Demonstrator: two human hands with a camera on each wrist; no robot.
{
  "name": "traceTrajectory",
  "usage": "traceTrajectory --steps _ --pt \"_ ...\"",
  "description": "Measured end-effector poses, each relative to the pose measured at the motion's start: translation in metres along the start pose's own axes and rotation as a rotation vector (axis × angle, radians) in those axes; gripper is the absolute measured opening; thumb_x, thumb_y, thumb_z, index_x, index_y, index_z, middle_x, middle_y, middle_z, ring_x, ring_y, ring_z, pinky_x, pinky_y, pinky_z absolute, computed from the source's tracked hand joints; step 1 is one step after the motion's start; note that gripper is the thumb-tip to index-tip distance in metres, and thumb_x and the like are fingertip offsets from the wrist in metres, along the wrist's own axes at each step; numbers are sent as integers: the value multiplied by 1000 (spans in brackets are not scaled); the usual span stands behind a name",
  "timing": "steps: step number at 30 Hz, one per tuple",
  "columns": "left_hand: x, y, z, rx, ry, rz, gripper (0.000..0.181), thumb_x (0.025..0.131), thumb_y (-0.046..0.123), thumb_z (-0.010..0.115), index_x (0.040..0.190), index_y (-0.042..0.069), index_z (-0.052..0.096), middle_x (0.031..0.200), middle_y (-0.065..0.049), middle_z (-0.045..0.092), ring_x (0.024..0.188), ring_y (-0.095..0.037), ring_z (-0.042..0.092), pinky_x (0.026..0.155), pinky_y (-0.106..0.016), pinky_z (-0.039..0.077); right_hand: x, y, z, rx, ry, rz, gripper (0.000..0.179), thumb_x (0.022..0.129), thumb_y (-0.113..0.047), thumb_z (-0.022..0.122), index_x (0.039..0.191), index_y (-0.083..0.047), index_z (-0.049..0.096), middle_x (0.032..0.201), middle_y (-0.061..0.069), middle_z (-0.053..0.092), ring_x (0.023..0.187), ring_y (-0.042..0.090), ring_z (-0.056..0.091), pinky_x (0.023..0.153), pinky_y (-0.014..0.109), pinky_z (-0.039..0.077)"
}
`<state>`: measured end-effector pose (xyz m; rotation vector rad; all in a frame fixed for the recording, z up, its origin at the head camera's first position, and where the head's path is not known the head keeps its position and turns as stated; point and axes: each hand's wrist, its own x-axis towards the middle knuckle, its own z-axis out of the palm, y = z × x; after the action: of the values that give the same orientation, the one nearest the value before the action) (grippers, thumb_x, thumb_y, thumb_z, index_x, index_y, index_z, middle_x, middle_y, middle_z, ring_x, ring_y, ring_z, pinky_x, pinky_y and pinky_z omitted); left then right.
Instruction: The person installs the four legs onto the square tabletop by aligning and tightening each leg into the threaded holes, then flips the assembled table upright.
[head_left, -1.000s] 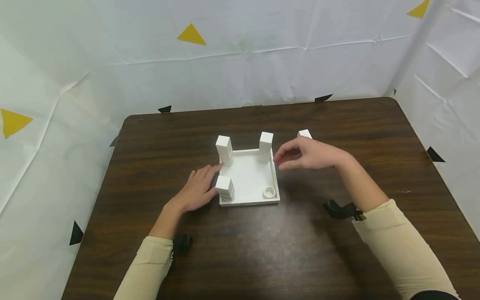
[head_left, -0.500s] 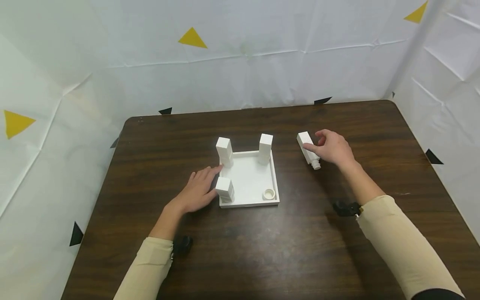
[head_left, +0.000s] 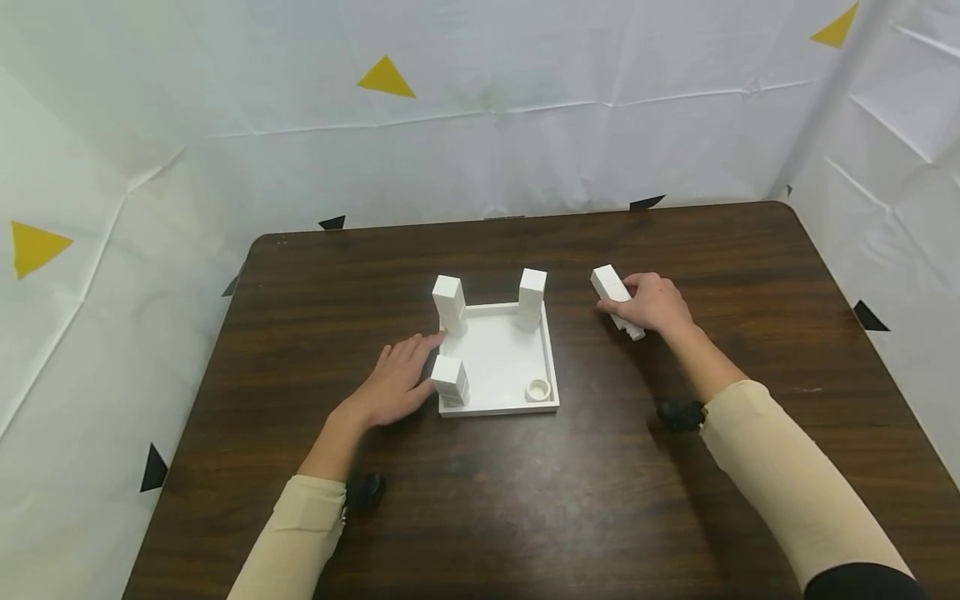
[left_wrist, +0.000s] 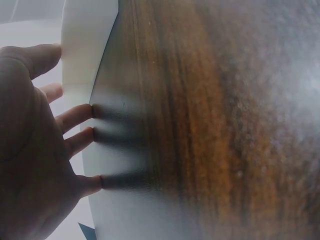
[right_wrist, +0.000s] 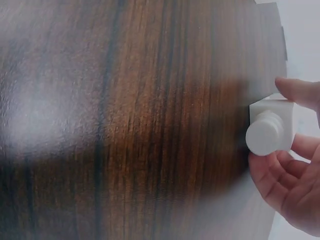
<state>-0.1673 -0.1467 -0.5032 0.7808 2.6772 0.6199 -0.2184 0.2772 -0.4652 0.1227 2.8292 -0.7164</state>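
Observation:
My right hand (head_left: 654,302) grips a white square leg (head_left: 609,283) that lies on the table, right of the tray. In the right wrist view, thumb and fingers stand on either side of the leg (right_wrist: 287,115), and its round screw end points at the camera. A shallow white tabletop (head_left: 495,354) with a raised rim lies upside down in the middle. Three like legs stand upright at its corners, and a round socket (head_left: 537,390) shows at the near right corner. With fingers spread, my left hand (head_left: 396,382) rests against its left side.
The dark wood-grain table (head_left: 480,508) spreads around the parts. White sheeting (head_left: 480,150) with yellow and black triangles hangs at the back and sides. A black wrist device (head_left: 678,414) sits below the right wrist.
My right hand has moved right from beside the white tabletop to the lying leg and closed its fingers on it. The left hand has stayed in place.

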Motion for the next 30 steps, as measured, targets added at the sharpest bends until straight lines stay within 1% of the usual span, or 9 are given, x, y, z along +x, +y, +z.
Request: traceTrajectory --steps 6,11,14,16,19,22,24,28,30 --pt "1 0 1 -3 -2 2 66 99 32 46 158 24 16 158 -10 25 147 -30 18 113 -63 8 0 0 -3 38 0 5 54 88 -33 66 126 4 58 112 25 62 88 36 62 67 43 51" --pt "2 0 1 -5 -1 -1 66 99 32 46 158 24 16 158 -10 26 146 -30 18 113 -63 8 -3 1 -7 129 18 12 50 88 -28 65 124 6 58 114 26 62 94 37 61 70 44 53" --pt "3 0 2 -4 1 1 66 99 33 46 158 25 16 158 -10 26 146 -29 18 113 -63 9 -7 0 -9 172 37 -7 47 87 -26 67 121 6 59 112 25 64 96 37 60 76 45 51" --pt "4 0 2 -1 -1 -1 66 100 33 45 158 25 16 158 -10 25 147 -29 18 113 -63 9 -11 -3 -10 194 41 -37 44 87 -24 68 119 5 59 111 24 65 97 36 60 77 44 49" --pt "4 0 2 -2 -2 -5 66 100 33 45 158 25 15 158 -10 25 147 -29 18 113 -63 9 -18 -8 -11 257 36 -108 40 86 -20 69 116 5 59 108 24 66 96 33 62 78 38 48" --pt "4 0 2 -2 -2 -7 66 99 34 45 158 24 15 158 -10 25 147 -29 18 113 -63 9 -25 -15 -13 371 19 -223 36 86 -12 72 113 6 58 105 23 65 94 29 63 78 28 49" --pt "3 0 2 -4 0 -6 66 99 34 45 158 24 16 158 -10 25 147 -30 18 113 -63 9 -30 -21 -13 459 -6 -317 37 85 -8 74 114 7 58 104 22 65 92 26 63 79 24 51" --pt "3 1 1 -3 3 -6 66 99 33 45 158 24 17 158 -10 26 146 -30 18 113 -63 9 -45 -34 -11 599 -57 -478 40 81 -2 77 116 6 58 104 19 64 92 22 65 80 24 54" --pt "4 1 1 -2 4 -6 66 99 33 45 158 24 17 158 -10 26 147 -29 18 113 -63 9 -52 -42 -9 636 -71 -528 42 80 -1 78 116 4 59 105 17 65 91 21 66 79 26 55"
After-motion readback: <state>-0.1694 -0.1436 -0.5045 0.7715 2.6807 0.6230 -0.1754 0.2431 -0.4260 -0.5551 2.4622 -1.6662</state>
